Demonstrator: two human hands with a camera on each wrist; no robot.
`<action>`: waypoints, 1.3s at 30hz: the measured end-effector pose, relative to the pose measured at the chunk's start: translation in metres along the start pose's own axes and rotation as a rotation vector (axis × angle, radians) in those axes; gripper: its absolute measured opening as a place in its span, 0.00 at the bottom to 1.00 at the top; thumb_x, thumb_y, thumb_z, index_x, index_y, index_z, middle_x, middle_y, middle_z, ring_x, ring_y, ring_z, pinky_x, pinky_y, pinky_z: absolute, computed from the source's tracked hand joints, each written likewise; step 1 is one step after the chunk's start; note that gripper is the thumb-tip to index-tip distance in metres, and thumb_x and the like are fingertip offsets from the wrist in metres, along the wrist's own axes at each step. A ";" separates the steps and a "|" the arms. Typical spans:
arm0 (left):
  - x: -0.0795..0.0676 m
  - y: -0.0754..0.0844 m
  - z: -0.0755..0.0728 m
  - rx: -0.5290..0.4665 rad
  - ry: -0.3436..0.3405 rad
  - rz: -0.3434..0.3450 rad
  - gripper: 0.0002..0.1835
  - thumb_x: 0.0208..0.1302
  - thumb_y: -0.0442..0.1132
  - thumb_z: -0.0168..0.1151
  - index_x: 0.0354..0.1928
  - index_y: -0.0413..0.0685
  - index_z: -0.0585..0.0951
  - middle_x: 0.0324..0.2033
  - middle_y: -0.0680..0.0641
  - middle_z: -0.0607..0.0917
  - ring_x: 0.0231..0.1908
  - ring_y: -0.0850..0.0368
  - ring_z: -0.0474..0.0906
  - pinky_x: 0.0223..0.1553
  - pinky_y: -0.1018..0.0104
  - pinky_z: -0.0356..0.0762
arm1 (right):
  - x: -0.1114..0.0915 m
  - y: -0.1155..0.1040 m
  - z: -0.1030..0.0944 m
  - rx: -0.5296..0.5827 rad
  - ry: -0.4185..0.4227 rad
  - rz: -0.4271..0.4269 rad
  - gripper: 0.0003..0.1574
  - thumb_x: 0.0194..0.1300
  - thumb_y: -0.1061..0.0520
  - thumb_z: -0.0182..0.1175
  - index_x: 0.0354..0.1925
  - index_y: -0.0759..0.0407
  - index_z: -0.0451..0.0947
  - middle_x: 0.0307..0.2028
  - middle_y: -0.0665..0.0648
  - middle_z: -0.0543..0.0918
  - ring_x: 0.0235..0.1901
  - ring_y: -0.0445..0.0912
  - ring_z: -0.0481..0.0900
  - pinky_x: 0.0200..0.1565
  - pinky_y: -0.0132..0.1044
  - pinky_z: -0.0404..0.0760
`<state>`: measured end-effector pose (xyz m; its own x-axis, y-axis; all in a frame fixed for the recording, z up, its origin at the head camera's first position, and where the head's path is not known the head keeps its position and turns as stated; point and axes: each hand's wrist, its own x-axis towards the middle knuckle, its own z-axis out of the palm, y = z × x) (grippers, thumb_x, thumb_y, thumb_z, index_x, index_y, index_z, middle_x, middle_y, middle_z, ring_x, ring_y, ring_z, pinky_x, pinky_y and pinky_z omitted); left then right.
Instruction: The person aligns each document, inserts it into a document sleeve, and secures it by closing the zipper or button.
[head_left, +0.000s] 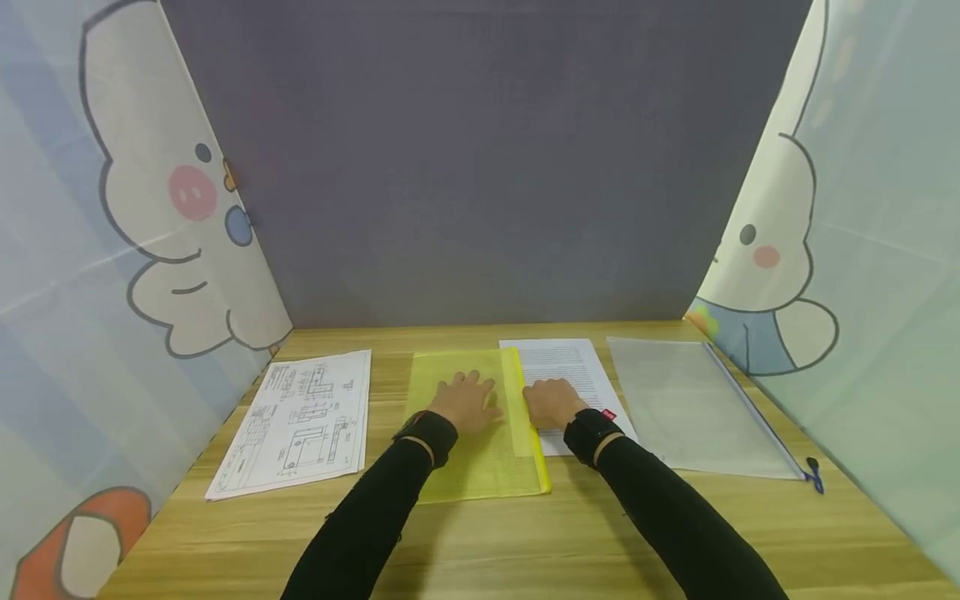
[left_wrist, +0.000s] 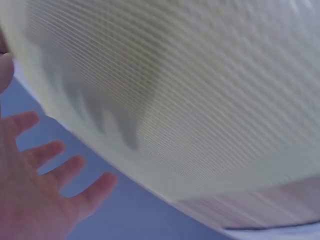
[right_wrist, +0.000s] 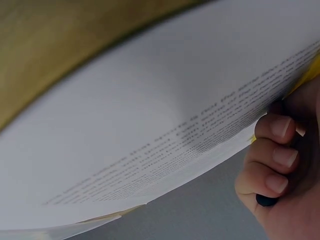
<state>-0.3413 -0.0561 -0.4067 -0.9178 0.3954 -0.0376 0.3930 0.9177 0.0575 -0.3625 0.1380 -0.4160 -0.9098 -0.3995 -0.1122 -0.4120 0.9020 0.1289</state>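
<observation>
A yellow mesh zip bag lies flat on the wooden table, its bright yellow zip edge on the right side. My left hand rests on the bag with its fingers spread, seen from the side in the left wrist view. With curled fingers my right hand grips at the zip edge, about midway along it. In the right wrist view a dark zip pull pokes out from under those fingers, mostly hidden in the fist. A sheet of printed text lies under and beside the right hand.
Sheets with technical drawings lie at the left. To the right is a clear whitish zip bag, its blue and black zip pull at the near corner. A dark panel stands behind the table, with printed curtains at both sides.
</observation>
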 end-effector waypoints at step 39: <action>-0.018 0.010 0.008 -0.085 -0.172 -0.016 0.43 0.71 0.74 0.41 0.81 0.65 0.54 0.79 0.42 0.53 0.76 0.32 0.47 0.66 0.22 0.48 | -0.008 0.008 0.005 -0.097 0.135 -0.134 0.15 0.74 0.51 0.54 0.32 0.57 0.76 0.23 0.52 0.75 0.24 0.46 0.75 0.34 0.47 0.83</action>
<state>-0.3201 -0.0537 -0.4138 -0.8978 0.3879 -0.2084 0.3653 0.9204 0.1392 -0.3578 0.1494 -0.4192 -0.8425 -0.5387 -0.0021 -0.5263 0.8222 0.2168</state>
